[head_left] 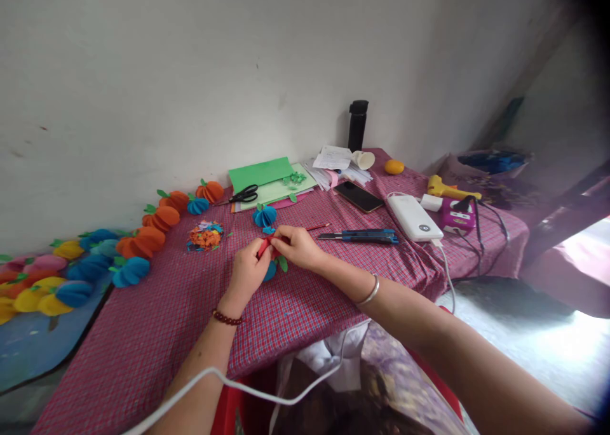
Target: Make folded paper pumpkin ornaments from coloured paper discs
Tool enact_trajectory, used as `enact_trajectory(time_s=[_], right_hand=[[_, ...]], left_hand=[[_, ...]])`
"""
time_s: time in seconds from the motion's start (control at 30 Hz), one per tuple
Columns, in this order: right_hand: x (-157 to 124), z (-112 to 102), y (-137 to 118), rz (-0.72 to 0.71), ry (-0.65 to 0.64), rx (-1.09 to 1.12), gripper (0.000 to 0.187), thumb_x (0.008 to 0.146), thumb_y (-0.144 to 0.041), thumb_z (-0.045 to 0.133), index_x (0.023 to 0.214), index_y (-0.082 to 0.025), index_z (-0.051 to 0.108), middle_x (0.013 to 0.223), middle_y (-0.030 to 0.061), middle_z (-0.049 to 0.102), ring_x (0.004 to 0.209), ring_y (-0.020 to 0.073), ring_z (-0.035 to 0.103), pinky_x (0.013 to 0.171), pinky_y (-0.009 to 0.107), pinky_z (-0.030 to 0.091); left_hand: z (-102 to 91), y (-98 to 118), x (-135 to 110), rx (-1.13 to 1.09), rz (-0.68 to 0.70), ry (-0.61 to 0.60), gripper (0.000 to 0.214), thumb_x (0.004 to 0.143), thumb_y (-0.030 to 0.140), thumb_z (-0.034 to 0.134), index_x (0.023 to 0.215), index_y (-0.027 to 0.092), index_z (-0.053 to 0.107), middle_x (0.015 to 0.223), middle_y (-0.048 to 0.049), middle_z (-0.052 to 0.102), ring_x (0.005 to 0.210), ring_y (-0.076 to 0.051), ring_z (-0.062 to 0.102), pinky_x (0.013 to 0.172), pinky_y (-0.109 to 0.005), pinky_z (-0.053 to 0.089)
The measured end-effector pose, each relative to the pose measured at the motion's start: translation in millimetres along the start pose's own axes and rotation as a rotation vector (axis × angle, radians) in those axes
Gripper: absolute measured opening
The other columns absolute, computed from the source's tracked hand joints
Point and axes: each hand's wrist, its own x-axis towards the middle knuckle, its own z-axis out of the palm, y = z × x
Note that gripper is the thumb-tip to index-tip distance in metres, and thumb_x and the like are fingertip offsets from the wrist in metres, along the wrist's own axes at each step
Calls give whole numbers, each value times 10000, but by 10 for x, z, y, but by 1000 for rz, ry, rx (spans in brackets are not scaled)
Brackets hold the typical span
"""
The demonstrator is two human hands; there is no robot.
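Note:
Both hands meet over the checked tablecloth near the table's middle. My left hand pinches a small red paper piece from the left. My right hand grips the same red piece from the right, fingers closed. Under the hands lies a blue paper ball with green leaves. Another blue paper ball sits just behind them. A red pencil lies right of the hands.
Orange, blue, yellow and pink paper fruits line the wall at left. A scrap pile, scissors, green paper, a phone, a utility knife, a power bank, a glue gun and a black flask lie around.

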Motion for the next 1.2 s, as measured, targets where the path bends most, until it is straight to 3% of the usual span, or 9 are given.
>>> enact_trajectory(time_s=[1.2], right_hand=[[1,-8,3,-4,-9,-8,129,879,-178,542,759,-158,587,667,-5,644,596,95,583,557,180,384]], left_hand=[[-2,-15,0,2,-9,-26,227,880,292,481,676,194,490,574,40,483,524,-105,441,530,-232,290]])
